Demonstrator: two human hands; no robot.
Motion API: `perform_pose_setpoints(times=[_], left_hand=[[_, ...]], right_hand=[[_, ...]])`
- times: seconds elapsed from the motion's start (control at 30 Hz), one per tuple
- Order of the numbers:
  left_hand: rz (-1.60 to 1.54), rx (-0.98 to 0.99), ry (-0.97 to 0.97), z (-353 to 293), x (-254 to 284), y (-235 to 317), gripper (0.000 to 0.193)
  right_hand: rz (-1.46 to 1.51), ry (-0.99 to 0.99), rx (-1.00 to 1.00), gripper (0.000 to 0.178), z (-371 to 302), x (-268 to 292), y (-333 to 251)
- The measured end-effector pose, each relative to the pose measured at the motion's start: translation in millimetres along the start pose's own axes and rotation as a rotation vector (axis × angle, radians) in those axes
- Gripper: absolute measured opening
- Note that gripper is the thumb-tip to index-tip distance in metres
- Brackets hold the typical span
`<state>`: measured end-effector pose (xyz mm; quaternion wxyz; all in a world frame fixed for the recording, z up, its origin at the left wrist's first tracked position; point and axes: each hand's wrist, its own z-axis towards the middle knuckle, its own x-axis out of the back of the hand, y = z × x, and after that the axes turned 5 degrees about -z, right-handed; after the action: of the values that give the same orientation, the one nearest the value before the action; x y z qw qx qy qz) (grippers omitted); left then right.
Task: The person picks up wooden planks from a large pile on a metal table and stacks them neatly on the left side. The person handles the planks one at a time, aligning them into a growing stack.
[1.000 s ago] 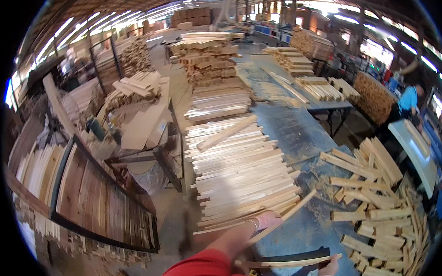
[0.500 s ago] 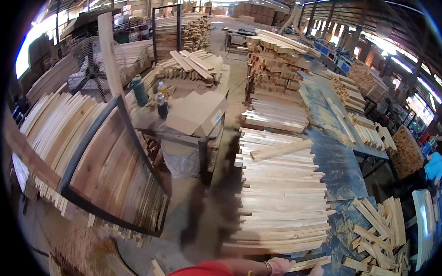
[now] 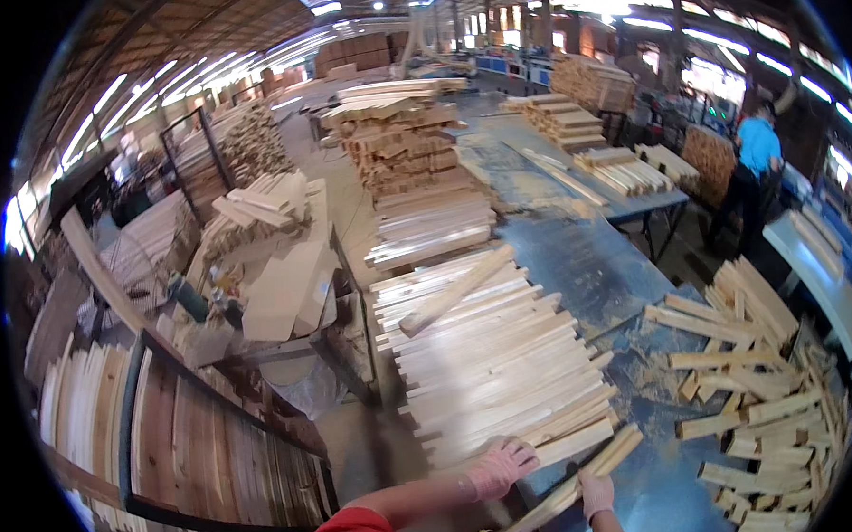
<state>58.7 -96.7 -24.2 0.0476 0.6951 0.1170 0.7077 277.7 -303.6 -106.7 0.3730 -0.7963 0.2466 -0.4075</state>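
Gloved in pale pink, my left hand (image 3: 499,467) lies at the left end of the nearest slats, its fingers extended over the wood and touching it. These slats belong to a long row of pale wooden slats (image 3: 487,358) laid side by side. My right hand (image 3: 597,495), also gloved, is closed round a wooden strip (image 3: 610,455), which slants from the lower middle up to the right, just off the row's near edge. Whether it is one strip or two together I cannot tell. One loose slat (image 3: 456,291) lies askew on top of the row's far part.
Right of the row is a blue, sawdust-strewn table (image 3: 578,269) with a jumbled heap of wood pieces (image 3: 760,408). Stacked lumber (image 3: 397,148) stands beyond. A metal-framed rack of boards (image 3: 215,437) and a cardboard-topped bench (image 3: 289,286) are at left. A person in blue (image 3: 755,147) stands far right.
The view has swung right. My right hand has lifted a strip, now slanting, away from the row's near end. The left hand has moved up onto the nearest slats.
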Motion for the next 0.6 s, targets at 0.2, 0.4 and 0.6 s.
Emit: perform_pose_setpoints(times=[0.2,0.4,0.6], left_hand=[[-0.245,0.414,0.137,31.2,-9.8,42.2,0.070],[0.155,0.329,0.083,23.2,-39.0,57.6,0.067],[0.258,0.441,-0.163,52.2,-24.4,76.8,0.065]], right_hand=[[0.220,-0.270,-0.113,0.034,5.7,-19.7,-77.2],[-0.009,-0.315,0.199,0.054,-6.2,119.1,-27.4],[-0.956,0.400,0.251,0.102,-3.4,385.9,136.9]])
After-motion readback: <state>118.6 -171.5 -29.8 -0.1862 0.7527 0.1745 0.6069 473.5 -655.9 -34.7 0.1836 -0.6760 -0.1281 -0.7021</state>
